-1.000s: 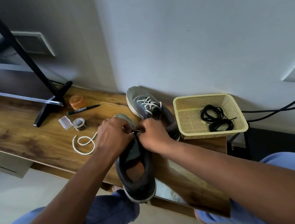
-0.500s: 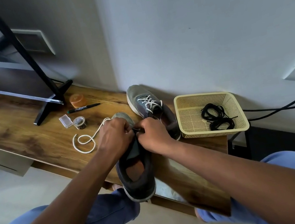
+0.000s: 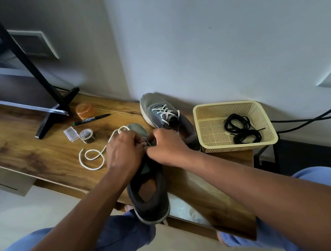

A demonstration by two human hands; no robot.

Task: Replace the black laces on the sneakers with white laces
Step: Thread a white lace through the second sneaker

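Two hands meet over the near sneaker point(image 3: 148, 197), whose heel overhangs the shelf point(image 3: 21, 155) edge. Left hand point(image 3: 124, 152) and right hand point(image 3: 165, 147) curl tightly at its eyelets, seemingly pinching the white lace point(image 3: 93, 158); the exact grip is hidden. A hard tug could drag the shoe off, or the loose coil at left could snag.

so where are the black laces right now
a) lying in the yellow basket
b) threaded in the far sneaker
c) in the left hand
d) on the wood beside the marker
a: the black laces lie coiled inside the yellow basket, while the far sneaker already carries white lacing.
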